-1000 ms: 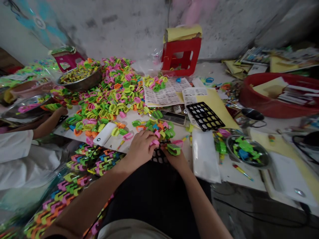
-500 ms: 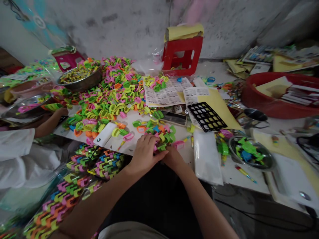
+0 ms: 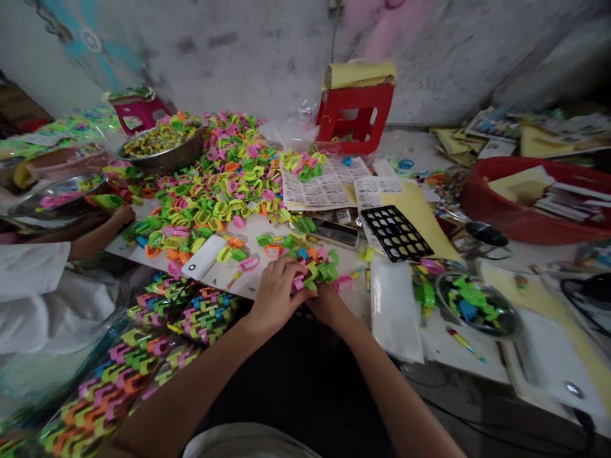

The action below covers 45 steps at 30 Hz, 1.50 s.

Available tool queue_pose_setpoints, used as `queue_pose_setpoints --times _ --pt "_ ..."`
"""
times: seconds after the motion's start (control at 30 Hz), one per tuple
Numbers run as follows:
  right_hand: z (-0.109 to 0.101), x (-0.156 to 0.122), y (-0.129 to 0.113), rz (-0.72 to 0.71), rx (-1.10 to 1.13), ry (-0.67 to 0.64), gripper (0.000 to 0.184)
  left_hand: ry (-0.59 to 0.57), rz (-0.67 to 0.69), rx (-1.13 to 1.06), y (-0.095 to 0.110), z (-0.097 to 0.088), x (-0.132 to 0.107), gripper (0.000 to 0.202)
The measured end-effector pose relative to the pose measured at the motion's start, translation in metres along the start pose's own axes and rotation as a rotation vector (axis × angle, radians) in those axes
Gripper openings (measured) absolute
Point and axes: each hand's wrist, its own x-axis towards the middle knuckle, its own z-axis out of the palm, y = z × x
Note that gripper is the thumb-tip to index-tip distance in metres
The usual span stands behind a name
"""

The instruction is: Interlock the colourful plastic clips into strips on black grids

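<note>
At the table's front edge, my left hand [image 3: 279, 284] curls its fingers and thumb around the near left side of a cluster of coloured plastic clip-like pieces [image 3: 319, 270]. The pieces sit in rows of pink, green, yellow, orange and blue. My right hand [image 3: 329, 304] is closed against the cluster from below and the right, its fingertips hidden behind the pieces. A loose pink piece [image 3: 342, 282] lies just right of the cluster. Left of my hands, a pink piece with a striped stick [image 3: 244, 266] rests on the table beside a white box-shaped device [image 3: 204, 256].
A heap of similar pieces [image 3: 214, 191] covers the table's back left. A black grid tray [image 3: 396, 233], a phone [image 3: 334, 233], clear plastic bags [image 3: 395, 312] and a metal bowl [image 3: 446, 321] lie rightward. Filled bags [image 3: 114, 381] stand below left; a co-worker's arm [image 3: 98, 238] reaches in there.
The cluster is tilted up slightly in my hands and shows more of its green and pink pieces. My view has shifted a little; the co-worker's hand moved slightly.
</note>
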Motion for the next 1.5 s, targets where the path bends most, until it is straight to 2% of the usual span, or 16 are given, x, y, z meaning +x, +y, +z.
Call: queue_pose_setpoints --times 0.07,0.13,0.27,0.37,0.47,0.6,0.73,0.8,0.87,0.97,1.03,1.1,1.2,1.33,1.43,1.5 --pt "-0.017 -0.014 -0.005 0.010 0.034 -0.056 0.022 0.072 -0.062 -0.013 -0.022 -0.014 -0.006 0.021" --pt "-0.039 -0.031 -0.006 0.018 0.068 -0.106 0.024 0.110 -0.191 0.045 -0.053 -0.028 -0.017 0.017" --pt "-0.077 -0.058 -0.001 0.136 0.213 -0.283 0.029 -0.048 -0.456 0.293 -0.110 -0.043 -0.041 0.029" --pt "-0.082 -0.065 -0.010 0.170 0.214 -0.335 0.025 -0.188 -0.540 0.322 -0.124 -0.041 -0.050 0.021" --pt "-0.062 -0.069 -0.033 0.148 0.263 -0.343 0.022 -0.200 -0.534 0.292 -0.110 -0.044 -0.052 0.016" --pt "-0.011 -0.076 -0.066 0.162 0.482 -0.250 0.044 -0.027 -0.366 0.047 -0.061 -0.058 -0.060 0.017" --pt "0.035 -0.084 -0.079 0.151 0.755 -0.041 0.055 -0.212 -0.015 -0.159 -0.011 -0.053 -0.075 0.008" --pt "0.043 -0.088 -0.072 0.183 0.814 0.060 0.052 -0.211 0.054 -0.191 0.001 -0.043 -0.082 0.008" --pt "0.039 -0.088 -0.056 0.227 0.788 0.135 0.048 -0.172 0.012 -0.214 0.002 -0.034 -0.084 0.012" --pt "0.018 -0.079 -0.022 0.321 0.657 0.303 0.043 -0.126 -0.062 -0.251 -0.009 -0.029 -0.076 0.015" --pt "0.004 -0.068 -0.002 0.364 0.573 0.377 0.043 -0.084 -0.055 -0.235 -0.014 -0.029 -0.065 0.011" --pt "-0.005 -0.055 0.012 0.359 0.522 0.341 0.042 -0.049 -0.016 -0.188 -0.014 -0.031 -0.050 0.012" --pt "-0.007 -0.041 0.022 0.293 0.455 0.195 0.038 -0.027 0.042 -0.121 -0.004 -0.032 -0.026 0.018" --pt "-0.004 -0.032 0.024 0.165 0.321 0.192 0.026 -0.120 0.130 -0.063 0.009 -0.025 -0.005 0.032" --pt "-0.005 -0.023 0.024 0.047 0.210 0.157 0.016 -0.184 0.198 -0.017 0.012 -0.015 0.000 0.054" --pt "-0.005 -0.016 0.023 -0.036 0.166 0.118 0.014 -0.186 0.202 0.009 0.012 -0.007 0.001 0.058"
